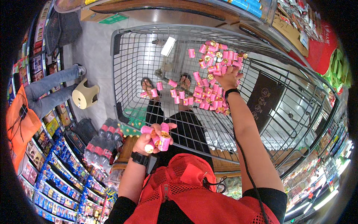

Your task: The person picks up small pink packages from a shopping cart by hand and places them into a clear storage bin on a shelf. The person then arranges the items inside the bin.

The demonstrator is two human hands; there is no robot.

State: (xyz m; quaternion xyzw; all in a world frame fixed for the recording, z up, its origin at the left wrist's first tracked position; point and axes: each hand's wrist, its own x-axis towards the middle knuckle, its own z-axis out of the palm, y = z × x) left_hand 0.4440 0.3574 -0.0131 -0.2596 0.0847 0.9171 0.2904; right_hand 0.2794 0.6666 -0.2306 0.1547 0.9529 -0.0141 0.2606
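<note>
Several small pink cylindrical packets with gold ends (164, 141) sit in my left hand (152, 138), its fingers curled around them over the near edge of a grey wire shopping cart (179, 26). My right hand (228, 78) reaches down into the cart and rests on a large loose pile of the same pink packets (209, 96). Whether its fingers grip any of them, I cannot tell. A few packets (159, 85) lie scattered farther left on the wire floor. A white card (168, 46) is at the far side of the cart.
Left of the cart stand a beige plastic stool (81, 95) and a person in jeans and an orange vest (22, 123). Shrink-wrapped bottles (100, 151) are at lower left, beside stocked shelves (61, 179). A dark brown box (265, 98) shows through the cart's right side. A wooden display edge runs behind.
</note>
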